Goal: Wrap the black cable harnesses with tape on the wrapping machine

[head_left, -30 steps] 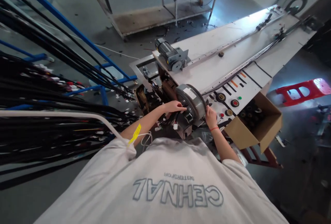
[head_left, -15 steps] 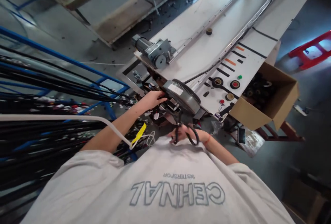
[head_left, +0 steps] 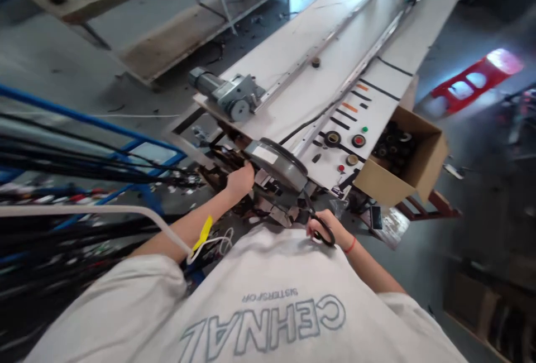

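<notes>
In front of my shirt, my right hand (head_left: 326, 224) grips a pair of black-handled scissors (head_left: 310, 204), whose blades point up and away from me. My left hand (head_left: 242, 181) reaches into the clutter beneath the near end of the long white workbench (head_left: 293, 100). Its fingers are curled in, and what they hold, if anything, is hidden. Just right of it is a grey round wheel (head_left: 280, 163) with a white label. Dark pieces and small boxes (head_left: 278, 212) lie below the wheel, too blurred to name.
A grey motor (head_left: 226, 92) sits on the bench corner. An open cardboard box (head_left: 387, 181) of black rolls stands at the right. Black cables (head_left: 84, 145) hang on a blue rack at the left. A white cord (head_left: 138, 211) with a yellow tag crosses my left arm.
My left hand has drawn down and closed its fingers. The scissors have swung blades-forward as my right hand moved right. The whole view has shifted.
</notes>
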`<action>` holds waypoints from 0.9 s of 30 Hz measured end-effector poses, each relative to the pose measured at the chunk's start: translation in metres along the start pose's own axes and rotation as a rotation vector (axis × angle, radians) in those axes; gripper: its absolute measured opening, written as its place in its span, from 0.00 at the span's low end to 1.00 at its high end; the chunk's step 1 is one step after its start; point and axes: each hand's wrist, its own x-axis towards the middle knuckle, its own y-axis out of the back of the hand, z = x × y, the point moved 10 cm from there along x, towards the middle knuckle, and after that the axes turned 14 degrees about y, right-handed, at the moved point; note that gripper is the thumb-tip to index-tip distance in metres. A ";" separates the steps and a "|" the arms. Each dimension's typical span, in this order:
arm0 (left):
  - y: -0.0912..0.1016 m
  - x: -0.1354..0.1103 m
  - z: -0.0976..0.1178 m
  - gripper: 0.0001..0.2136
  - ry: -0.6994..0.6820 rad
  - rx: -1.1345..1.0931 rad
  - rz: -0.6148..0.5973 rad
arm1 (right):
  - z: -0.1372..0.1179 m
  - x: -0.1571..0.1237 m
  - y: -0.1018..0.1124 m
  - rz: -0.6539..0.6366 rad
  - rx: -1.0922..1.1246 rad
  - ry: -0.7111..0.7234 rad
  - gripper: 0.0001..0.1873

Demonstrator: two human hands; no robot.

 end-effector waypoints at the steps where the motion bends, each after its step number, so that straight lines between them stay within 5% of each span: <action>1: -0.004 0.000 -0.003 0.21 0.067 0.019 0.008 | 0.003 0.007 0.012 0.089 -0.101 -0.008 0.30; 5: -0.018 -0.002 -0.010 0.20 0.241 -0.075 0.043 | 0.035 0.039 0.084 0.489 -0.478 -0.297 0.21; 8: -0.011 -0.008 -0.004 0.23 0.122 -0.172 0.168 | 0.044 0.047 0.125 0.564 -0.702 -0.505 0.16; 10: 0.006 -0.016 -0.006 0.23 0.026 -0.208 0.297 | 0.027 0.043 0.135 0.615 -0.816 -0.484 0.19; 13: 0.028 -0.028 -0.020 0.21 -0.044 -0.239 0.363 | -0.003 0.035 0.104 0.663 -0.674 -0.276 0.12; 18: 0.015 -0.057 -0.041 0.24 -0.173 -0.316 0.045 | 0.012 0.086 -0.048 0.300 0.287 -0.165 0.16; 20: 0.009 -0.078 -0.054 0.26 -0.258 -0.395 0.015 | 0.019 0.123 -0.086 0.287 0.563 -0.183 0.11; 22: -0.004 -0.100 -0.080 0.26 -0.272 -0.439 0.042 | 0.024 0.162 -0.092 0.415 0.761 -0.169 0.09; 27: -0.066 -0.132 -0.174 0.21 -0.073 -0.439 0.163 | 0.030 0.198 -0.034 0.961 0.832 -0.012 0.11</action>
